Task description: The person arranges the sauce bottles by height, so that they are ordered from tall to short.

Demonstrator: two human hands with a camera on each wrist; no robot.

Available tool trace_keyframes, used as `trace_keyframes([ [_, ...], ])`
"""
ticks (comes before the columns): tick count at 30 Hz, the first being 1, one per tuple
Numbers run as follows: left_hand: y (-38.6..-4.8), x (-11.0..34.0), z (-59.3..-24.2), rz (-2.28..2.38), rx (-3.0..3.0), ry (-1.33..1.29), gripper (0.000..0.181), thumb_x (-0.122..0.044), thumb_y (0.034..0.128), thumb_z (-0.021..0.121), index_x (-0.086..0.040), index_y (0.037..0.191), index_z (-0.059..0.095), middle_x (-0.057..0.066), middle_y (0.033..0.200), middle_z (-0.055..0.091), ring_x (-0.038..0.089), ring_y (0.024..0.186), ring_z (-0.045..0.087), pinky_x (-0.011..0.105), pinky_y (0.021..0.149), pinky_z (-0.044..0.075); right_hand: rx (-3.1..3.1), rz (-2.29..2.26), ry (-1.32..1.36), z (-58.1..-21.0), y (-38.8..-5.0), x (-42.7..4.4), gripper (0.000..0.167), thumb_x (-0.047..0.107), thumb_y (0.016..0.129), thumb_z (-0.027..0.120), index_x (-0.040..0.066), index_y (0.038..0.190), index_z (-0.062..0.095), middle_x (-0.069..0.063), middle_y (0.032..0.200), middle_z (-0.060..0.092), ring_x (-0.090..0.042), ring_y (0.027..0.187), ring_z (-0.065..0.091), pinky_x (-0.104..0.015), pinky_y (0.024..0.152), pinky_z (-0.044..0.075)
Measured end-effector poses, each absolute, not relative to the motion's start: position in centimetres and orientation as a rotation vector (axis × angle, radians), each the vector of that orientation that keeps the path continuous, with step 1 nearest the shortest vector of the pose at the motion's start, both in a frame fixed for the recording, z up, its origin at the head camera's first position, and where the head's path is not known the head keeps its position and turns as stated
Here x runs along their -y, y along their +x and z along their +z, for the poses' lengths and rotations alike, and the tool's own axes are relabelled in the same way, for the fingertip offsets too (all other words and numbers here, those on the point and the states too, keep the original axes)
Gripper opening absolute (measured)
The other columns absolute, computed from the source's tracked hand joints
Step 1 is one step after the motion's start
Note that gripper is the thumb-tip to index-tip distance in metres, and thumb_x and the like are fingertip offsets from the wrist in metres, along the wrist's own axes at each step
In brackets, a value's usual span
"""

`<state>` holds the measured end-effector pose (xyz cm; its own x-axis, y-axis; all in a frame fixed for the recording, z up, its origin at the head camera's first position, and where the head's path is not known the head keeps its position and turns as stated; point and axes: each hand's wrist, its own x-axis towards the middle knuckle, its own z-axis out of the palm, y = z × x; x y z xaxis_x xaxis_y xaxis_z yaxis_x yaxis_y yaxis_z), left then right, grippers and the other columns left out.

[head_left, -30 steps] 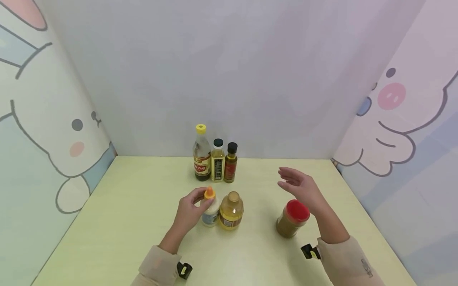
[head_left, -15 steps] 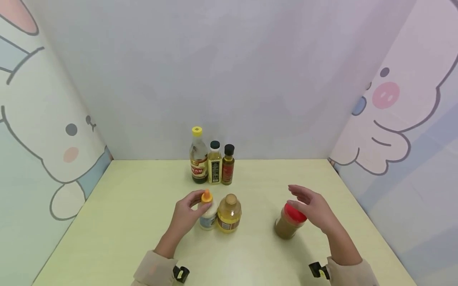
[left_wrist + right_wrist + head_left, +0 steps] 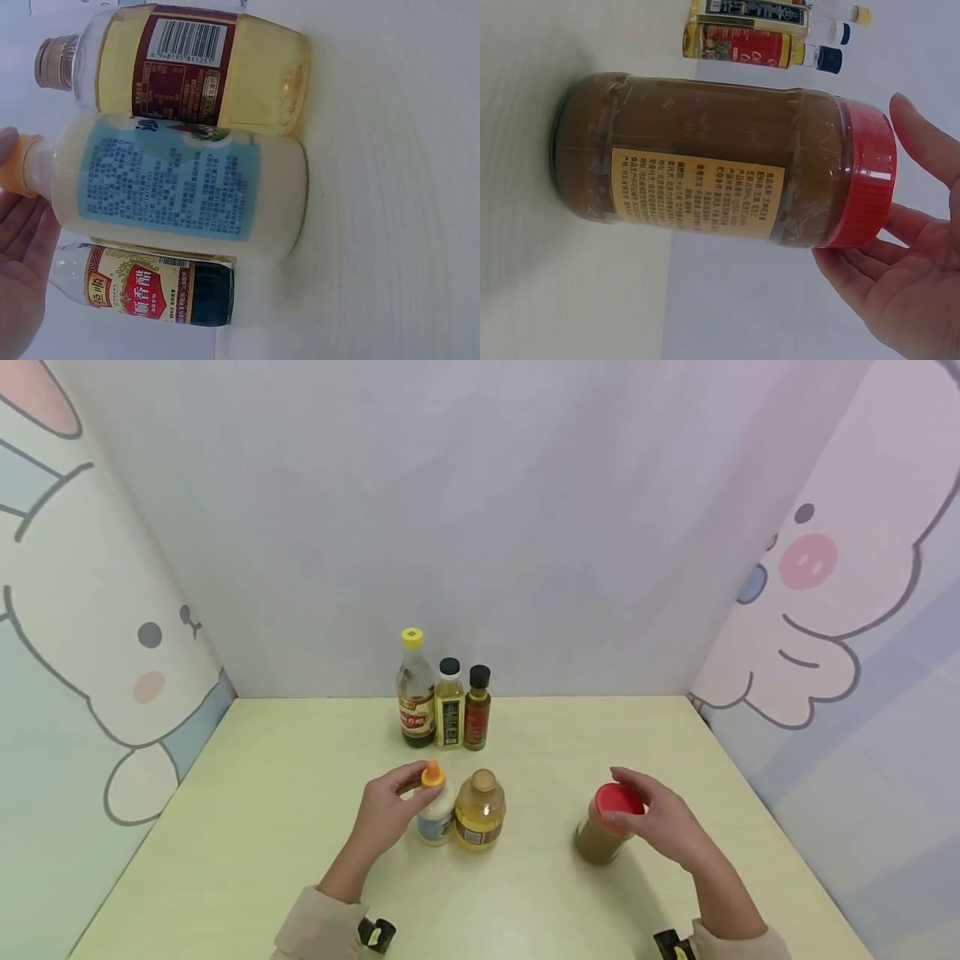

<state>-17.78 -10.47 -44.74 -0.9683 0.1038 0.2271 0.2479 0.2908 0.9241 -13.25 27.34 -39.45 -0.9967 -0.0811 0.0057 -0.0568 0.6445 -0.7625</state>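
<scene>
My left hand [image 3: 389, 808] pinches the orange cap [image 3: 21, 166] of a cream-coloured squeeze bottle [image 3: 169, 184] with a blue label. That bottle stands upright on the table, close against a bottle of pale yellow liquid [image 3: 479, 812] with a tan cap. Off to the right, a brown-filled jar [image 3: 705, 154] with a red lid [image 3: 864, 176] stands on the table. My right hand [image 3: 670, 821] is spread around the lid, thumb on the near side and fingers on the far side. In the right wrist view, the thumb tip shows just off the lid's edge.
Farther back stand a dark vinegar bottle [image 3: 417, 702] with a yellow cap, a slim bottle of yellow liquid [image 3: 450, 714] and a small red-labelled oil bottle [image 3: 477, 718]. Behind the pale table [image 3: 300, 760] rises a plain wall [image 3: 450, 527]; cartoon-printed walls flank it.
My right hand has come down from above the jar to around its red lid. The left hand keeps its pinch on the squeeze bottle's cap. The whole head view has shifted slightly.
</scene>
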Motion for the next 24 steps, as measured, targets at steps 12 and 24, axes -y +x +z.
trace_keyframes([
  [12, -17.7, 10.5, -44.5, -1.734, 2.436, -0.3, 0.044, -0.014, 0.0846, 0.077, 0.002, 0.123, 0.064, 0.013, 0.117, 0.066, 0.028, 0.105, 0.064, 0.037, 0.089, 0.051, -2.901, -1.19, -0.086, -39.6, -12.6, -27.2, 0.066, 0.02, 0.077, 0.084, -0.002, 0.132, 0.055, -0.018, 0.121, 0.059, -0.033, 0.104, 0.056, -0.037, 0.076, 0.051],
  [24, -18.2, 11.2, -42.7, -1.741, 2.399, -0.324, 0.043, -0.01, 0.0849, 0.076, 0.004, 0.123, 0.064, 0.016, 0.116, 0.066, 0.03, 0.105, 0.064, 0.031, 0.087, 0.052, -2.91, -1.137, -0.083, -39.5, -12.9, -27.3, 0.067, 0.023, 0.075, 0.086, -0.001, 0.13, 0.057, -0.018, 0.119, 0.06, -0.031, 0.102, 0.058, -0.037, 0.075, 0.051],
])
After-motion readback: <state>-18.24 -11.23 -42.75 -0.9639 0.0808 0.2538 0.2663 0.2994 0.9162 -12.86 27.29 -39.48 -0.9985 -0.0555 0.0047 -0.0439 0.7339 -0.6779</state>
